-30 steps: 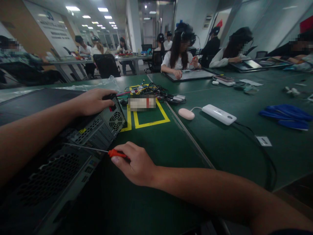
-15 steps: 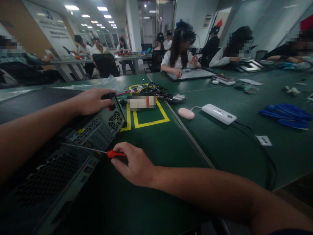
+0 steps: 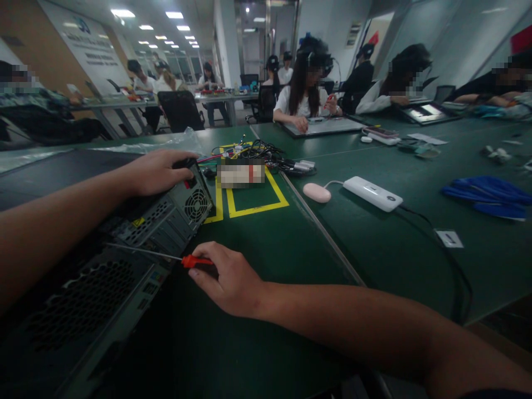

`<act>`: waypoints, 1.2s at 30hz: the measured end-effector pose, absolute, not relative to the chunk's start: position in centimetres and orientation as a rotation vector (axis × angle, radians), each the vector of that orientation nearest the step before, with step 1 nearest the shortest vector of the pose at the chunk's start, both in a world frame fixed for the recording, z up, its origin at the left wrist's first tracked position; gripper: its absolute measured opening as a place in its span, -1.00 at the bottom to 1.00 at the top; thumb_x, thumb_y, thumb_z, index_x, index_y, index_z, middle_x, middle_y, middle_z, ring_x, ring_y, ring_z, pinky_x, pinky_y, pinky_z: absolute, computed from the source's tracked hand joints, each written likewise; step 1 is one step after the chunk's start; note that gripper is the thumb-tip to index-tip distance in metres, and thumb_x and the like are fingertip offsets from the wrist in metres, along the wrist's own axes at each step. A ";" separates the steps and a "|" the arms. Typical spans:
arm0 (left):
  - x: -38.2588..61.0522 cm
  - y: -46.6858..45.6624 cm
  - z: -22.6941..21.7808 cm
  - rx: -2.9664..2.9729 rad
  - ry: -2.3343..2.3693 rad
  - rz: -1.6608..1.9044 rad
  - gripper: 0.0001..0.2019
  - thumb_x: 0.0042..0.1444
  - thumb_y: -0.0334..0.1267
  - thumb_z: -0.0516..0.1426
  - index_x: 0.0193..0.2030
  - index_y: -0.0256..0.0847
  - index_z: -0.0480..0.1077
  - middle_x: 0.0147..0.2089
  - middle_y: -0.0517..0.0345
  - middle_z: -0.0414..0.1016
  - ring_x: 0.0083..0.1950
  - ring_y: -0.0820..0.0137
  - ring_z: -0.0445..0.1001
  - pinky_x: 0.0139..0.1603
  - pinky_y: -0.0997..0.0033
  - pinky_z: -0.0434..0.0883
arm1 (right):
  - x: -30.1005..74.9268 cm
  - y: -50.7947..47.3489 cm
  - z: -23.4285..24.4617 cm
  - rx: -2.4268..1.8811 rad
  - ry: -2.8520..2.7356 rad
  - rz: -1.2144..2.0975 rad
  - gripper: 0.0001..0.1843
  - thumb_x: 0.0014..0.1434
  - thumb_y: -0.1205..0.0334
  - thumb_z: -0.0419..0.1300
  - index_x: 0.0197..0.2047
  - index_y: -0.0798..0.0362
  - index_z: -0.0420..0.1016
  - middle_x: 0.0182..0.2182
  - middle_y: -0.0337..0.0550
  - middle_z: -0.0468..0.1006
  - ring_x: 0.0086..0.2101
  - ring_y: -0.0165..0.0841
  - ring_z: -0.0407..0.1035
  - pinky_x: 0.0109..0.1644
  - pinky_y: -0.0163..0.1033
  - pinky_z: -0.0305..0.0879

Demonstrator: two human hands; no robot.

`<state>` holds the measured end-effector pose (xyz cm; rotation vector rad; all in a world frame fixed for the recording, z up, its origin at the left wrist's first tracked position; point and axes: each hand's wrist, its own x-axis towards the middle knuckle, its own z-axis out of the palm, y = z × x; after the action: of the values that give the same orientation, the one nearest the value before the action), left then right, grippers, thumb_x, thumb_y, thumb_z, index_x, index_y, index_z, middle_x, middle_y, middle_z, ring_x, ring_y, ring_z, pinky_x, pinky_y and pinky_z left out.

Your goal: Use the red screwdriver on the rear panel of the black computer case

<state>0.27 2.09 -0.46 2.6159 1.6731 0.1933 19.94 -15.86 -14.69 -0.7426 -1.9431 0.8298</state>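
Observation:
A dark computer case (image 3: 174, 224) lies tilted on the left of the table, its rear panel with a round fan grille towards me. My left hand (image 3: 160, 172) grips the top rear corner, thumb near a red switch, fingertips partly hidden beyond the edge. In my right hand (image 3: 228, 277), closed around its red and black handle, is a screwdriver (image 3: 193, 261). Its long metal shaft reaches left into the case between the rear panel and a honeycomb vent (image 3: 83, 302). The tip is lost in shadow, so what it touches cannot be made out.
Tangled cables (image 3: 266, 152) and a pale box-like item (image 3: 241, 174) lie by yellow tape (image 3: 257, 211) behind the case. Right of them are a pink oval device (image 3: 316, 193), a white power bank (image 3: 372, 194) and blue gloves (image 3: 486, 197). A person (image 3: 307, 94) sits opposite at a flat panel.

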 end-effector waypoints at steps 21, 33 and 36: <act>0.3 2.1 -0.5 2.645 1.654 0.197 -0.22 0.16 0.08 -0.02 0.45 -0.24 0.38 0.39 -0.10 0.52 0.40 -0.02 0.45 0.44 -0.08 0.32 | 20.0 -16.1 -14.5 -0.784 -1.926 0.880 -0.77 0.46 0.16 0.23 0.11 0.02 0.40 -0.01 -0.07 0.62 -0.05 -0.25 0.57 0.06 -0.11 0.52; 0.5 1.7 -0.3 2.616 1.674 0.181 -0.18 0.15 0.11 -0.03 0.48 -0.29 0.34 0.43 -0.14 0.48 0.41 -0.02 0.44 0.47 -0.03 0.30 | 20.0 -16.0 -14.4 -0.787 -1.976 0.764 -0.73 0.55 0.04 0.12 0.03 0.05 0.49 -0.18 -0.12 0.58 -0.18 -0.30 0.48 -0.01 -0.18 0.45; 0.6 1.7 -0.3 2.613 1.680 0.176 -0.20 0.15 0.09 -0.03 0.47 -0.26 0.35 0.42 -0.12 0.49 0.40 -0.02 0.45 0.45 -0.05 0.31 | 20.0 -15.9 -14.3 -0.773 -2.006 0.770 -0.70 0.58 0.05 0.04 0.02 0.06 0.49 -0.17 -0.10 0.58 -0.15 -0.29 0.49 0.01 -0.18 0.44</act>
<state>0.60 1.66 -0.26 2.6126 1.6796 0.1764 20.02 -15.93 -14.34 -0.7732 -2.0065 0.7700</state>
